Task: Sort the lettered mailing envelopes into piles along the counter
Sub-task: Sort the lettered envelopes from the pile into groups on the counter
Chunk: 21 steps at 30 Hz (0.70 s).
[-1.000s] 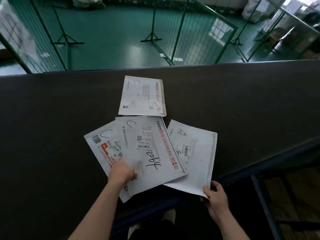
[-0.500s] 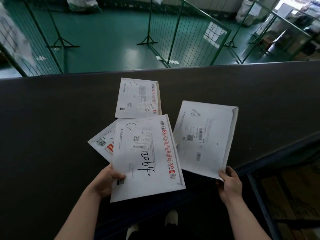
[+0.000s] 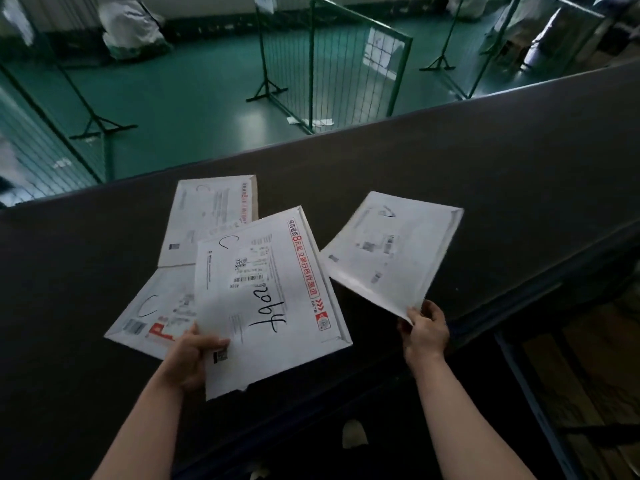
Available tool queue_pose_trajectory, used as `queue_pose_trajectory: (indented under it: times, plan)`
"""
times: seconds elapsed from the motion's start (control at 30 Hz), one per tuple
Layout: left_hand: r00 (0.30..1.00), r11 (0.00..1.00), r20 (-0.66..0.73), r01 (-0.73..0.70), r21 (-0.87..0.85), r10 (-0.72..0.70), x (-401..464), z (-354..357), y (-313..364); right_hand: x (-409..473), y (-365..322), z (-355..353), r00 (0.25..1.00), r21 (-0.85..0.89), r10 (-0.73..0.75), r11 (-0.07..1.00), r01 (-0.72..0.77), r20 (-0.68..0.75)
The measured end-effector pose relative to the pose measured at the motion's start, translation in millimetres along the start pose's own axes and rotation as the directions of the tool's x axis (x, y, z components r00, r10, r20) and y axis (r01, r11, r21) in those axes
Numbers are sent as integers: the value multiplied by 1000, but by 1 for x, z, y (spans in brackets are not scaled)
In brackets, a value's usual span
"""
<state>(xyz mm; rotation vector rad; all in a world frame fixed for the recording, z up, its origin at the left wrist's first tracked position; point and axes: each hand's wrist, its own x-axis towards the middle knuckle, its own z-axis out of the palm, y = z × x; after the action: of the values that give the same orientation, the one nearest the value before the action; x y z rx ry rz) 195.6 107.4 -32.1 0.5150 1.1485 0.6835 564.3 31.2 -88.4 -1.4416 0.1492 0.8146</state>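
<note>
My left hand [image 3: 188,358] grips the near-left corner of a white envelope [image 3: 266,303] marked C with "2094" written across it, held above the dark counter [image 3: 485,174]. Under it lies another C envelope [image 3: 156,313] with a red label; whether my left hand holds this one too, I cannot tell. A third C envelope [image 3: 211,216] lies flat farther back on the counter. My right hand [image 3: 424,332] pinches the near corner of a white envelope [image 3: 391,251] marked with a blurred letter, lifted and tilted over the counter to the right.
The counter's near edge [image 3: 519,299] runs diagonally at right, with a dark frame below it. Beyond the far edge are a green floor [image 3: 190,88], wire fence panels [image 3: 332,60] on stands and white sacks [image 3: 131,29].
My left hand has lifted the "2094" envelope off the pile. My right hand has raised its envelope and swung it out to the right, away from the C envelopes.
</note>
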Motion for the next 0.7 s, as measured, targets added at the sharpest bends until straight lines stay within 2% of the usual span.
queue_pose_trajectory:
  times: [0.1,0.17,0.23,0.37,0.43,0.47,0.53,0.6,0.7]
  plan:
    - [987,993,-137,-74,95,86,12,45,-8,15,-8,-7,947,-147,145,983,-106,287]
    - [969,972,-203,-96,213,140,11,58,-12,18,-7,-4,861,-264,252,954,-144,443]
    - [950,966,-274,-84,244,152,2,57,-19,19,-3,5,779,-376,344,914,-151,524]
    - [935,994,-347,-98,-45,76,-34,25,-43,11,5,37,606,-535,488,837,-119,629]
    - [901,973,-425,-168,-155,88,-61,3,-59,-7,10,67,482,-646,572,763,-18,663]
    - [878,962,-469,-202,-183,95,-71,-6,-66,-14,13,82,467,-694,589,716,75,659]
    - [811,945,-579,-253,-208,90,-95,-24,-84,-26,33,118,531,-749,547,586,309,648]
    - [746,925,-662,-297,-239,68,-114,-42,-100,-34,56,152,603,-754,453,398,523,657]
    - [683,888,-729,-354,-292,33,-138,-62,-123,-54,86,191,625,-697,393,58,715,674]
